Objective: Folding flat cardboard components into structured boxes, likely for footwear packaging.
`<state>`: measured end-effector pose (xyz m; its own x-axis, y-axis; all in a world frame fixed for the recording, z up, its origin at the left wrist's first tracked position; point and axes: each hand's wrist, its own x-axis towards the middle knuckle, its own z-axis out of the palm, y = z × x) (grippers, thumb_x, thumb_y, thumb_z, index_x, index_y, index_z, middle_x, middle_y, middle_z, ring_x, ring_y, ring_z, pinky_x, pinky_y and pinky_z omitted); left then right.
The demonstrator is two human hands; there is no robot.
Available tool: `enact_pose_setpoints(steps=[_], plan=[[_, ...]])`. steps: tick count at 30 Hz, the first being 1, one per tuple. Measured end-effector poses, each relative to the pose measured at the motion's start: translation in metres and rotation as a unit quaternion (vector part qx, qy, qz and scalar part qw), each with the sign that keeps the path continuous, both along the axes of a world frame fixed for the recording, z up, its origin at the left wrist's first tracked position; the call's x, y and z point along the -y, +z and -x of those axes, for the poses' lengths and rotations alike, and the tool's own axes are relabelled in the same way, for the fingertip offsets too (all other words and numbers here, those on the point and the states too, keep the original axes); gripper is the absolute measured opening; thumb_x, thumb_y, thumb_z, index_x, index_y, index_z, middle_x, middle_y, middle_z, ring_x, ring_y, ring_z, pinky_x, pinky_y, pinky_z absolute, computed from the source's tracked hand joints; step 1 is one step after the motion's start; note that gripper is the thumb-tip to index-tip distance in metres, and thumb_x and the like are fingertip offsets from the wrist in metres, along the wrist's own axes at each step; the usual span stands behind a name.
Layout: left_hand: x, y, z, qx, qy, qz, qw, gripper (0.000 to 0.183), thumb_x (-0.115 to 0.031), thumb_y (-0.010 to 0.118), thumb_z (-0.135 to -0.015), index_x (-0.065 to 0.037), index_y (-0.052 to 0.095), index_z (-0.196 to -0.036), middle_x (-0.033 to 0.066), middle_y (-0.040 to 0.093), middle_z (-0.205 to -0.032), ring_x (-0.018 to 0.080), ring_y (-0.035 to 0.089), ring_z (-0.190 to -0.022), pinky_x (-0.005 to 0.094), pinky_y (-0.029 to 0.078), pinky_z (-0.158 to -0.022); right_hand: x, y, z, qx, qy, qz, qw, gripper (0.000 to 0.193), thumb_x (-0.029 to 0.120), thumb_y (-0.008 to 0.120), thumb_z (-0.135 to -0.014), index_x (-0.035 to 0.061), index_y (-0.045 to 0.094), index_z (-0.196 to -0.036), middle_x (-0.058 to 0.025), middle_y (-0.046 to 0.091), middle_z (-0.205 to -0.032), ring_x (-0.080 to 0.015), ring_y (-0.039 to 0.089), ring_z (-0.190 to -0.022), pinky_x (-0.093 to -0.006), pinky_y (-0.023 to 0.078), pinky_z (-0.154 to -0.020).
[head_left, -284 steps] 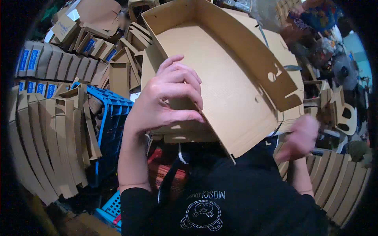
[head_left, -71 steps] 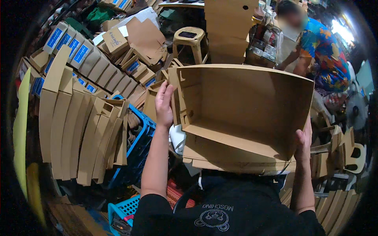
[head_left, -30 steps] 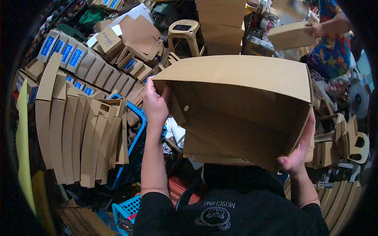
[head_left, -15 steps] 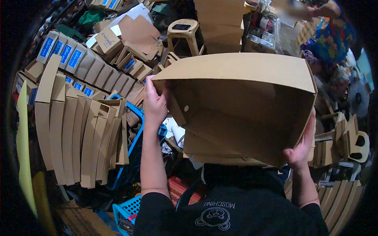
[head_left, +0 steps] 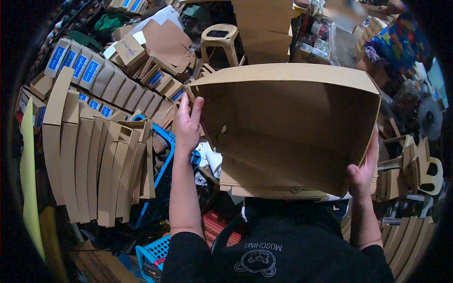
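Observation:
A brown cardboard box with its open side facing me is held up in the middle of the view. My left hand is at its left wall, the thumb pointing up and the fingers partly hidden behind the cardboard. On the opposite side, my right hand grips the lower right edge, its thumb at the front and its fingers along the outer wall. A small light hole shows in the left part of the box. Just under the box lie flat cardboard pieces.
Upright cardboard boxes stand in a row at left, beside a blue crate. Behind them are several blue-labelled boxes. A stool holds a phone. Blue and red baskets sit low. Another person is far right.
The box's left wall has swung outward, showing more of the interior. My left thumb has come off the inside of the wall and points up. My right hand has shifted slightly right and up.

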<state>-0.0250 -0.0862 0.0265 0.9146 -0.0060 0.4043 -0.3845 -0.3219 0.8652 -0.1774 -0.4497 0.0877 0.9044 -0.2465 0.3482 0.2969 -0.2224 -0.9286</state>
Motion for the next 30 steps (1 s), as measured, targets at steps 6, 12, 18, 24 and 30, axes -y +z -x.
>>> enact_pose_setpoints(steps=[6,12,18,24,30], plan=[[0.002,0.005,0.002,-0.125,-0.066,0.257,0.956,0.044,-0.041,0.043,-0.111,-0.007,0.062,-0.131,0.0044,0.070,-0.118,0.0092,0.065,-0.103,0.0273,0.049,-0.085,0.005,-0.008,0.000,-0.003,-0.012,-0.010,1.000,0.136,0.068,0.087,-0.066,0.0032,0.017,-0.162,-0.0172,0.044,-0.151,-0.0294,0.046,-0.139,-0.0449,0.036,-0.116],[-0.017,-0.011,-0.009,-0.111,-0.073,0.238,0.962,0.046,-0.039,0.049,-0.110,-0.001,0.060,-0.134,0.0077,0.071,-0.122,0.0152,0.068,-0.105,0.0306,0.054,-0.090,-0.001,-0.006,-0.001,0.018,-0.005,0.003,1.000,0.136,0.068,0.086,-0.066,0.0019,0.016,-0.162,-0.0170,0.045,-0.150,-0.0286,0.047,-0.137,-0.0440,0.037,-0.115],[-0.011,-0.006,-0.007,-0.050,-0.053,0.193,0.978,0.031,-0.018,0.066,-0.102,0.000,0.061,-0.128,0.0030,0.070,-0.111,0.0080,0.064,-0.099,0.0250,0.052,-0.086,-0.002,-0.005,-0.001,0.022,-0.001,-0.005,1.000,0.136,0.066,0.087,-0.065,0.0011,0.017,-0.162,-0.0169,0.045,-0.149,-0.0285,0.048,-0.135,-0.0438,0.038,-0.114],[-0.009,-0.004,-0.010,-0.002,-0.039,0.160,0.986,0.026,-0.002,0.064,-0.099,0.003,0.057,-0.123,0.0050,0.070,-0.106,0.0073,0.063,-0.094,0.0219,0.051,-0.083,-0.009,0.003,0.000,0.019,0.001,0.013,1.000,0.137,0.066,0.087,-0.063,0.0020,0.018,-0.162,-0.0164,0.043,-0.150,-0.0279,0.050,-0.133,-0.0437,0.039,-0.113],[0.000,0.004,-0.003,0.022,0.005,0.084,0.996,0.024,0.001,0.065,-0.094,0.003,0.058,-0.116,0.0050,0.070,-0.101,0.0058,0.063,-0.087,0.0215,0.051,-0.077,-0.016,0.004,0.002,0.018,0.000,0.001,1.000,0.138,0.065,0.088,-0.062,0.0023,0.017,-0.162,-0.0168,0.040,-0.152,-0.0274,0.048,-0.133,-0.0439,0.039,-0.113]])
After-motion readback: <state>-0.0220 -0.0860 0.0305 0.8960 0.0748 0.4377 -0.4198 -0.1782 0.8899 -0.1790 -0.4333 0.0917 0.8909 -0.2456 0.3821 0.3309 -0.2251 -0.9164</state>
